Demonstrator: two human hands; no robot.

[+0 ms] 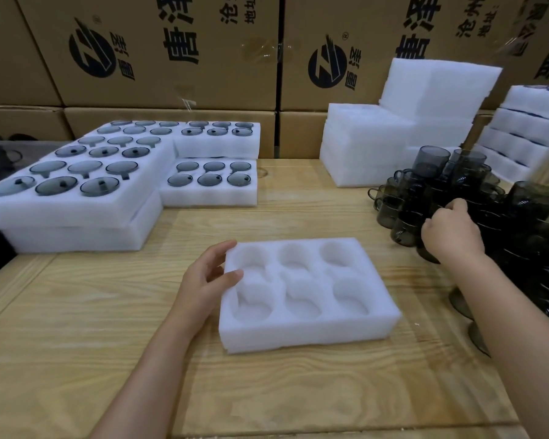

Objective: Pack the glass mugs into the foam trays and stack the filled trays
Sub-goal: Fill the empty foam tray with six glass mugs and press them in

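Note:
An empty white foam tray with six round pockets lies on the wooden table in front of me. My left hand holds its left edge, thumb on the top face and fingers at the far corner. At the right stands a pile of smoky dark glass mugs, stacked several high. My right hand reaches into that pile with its fingers curled around a mug; the fingertips are hidden among the glass.
Filled foam trays with mugs and lids are stacked at the left and centre back. Empty foam trays are piled at the back right, more filled ones at the far right. Cardboard boxes wall the back.

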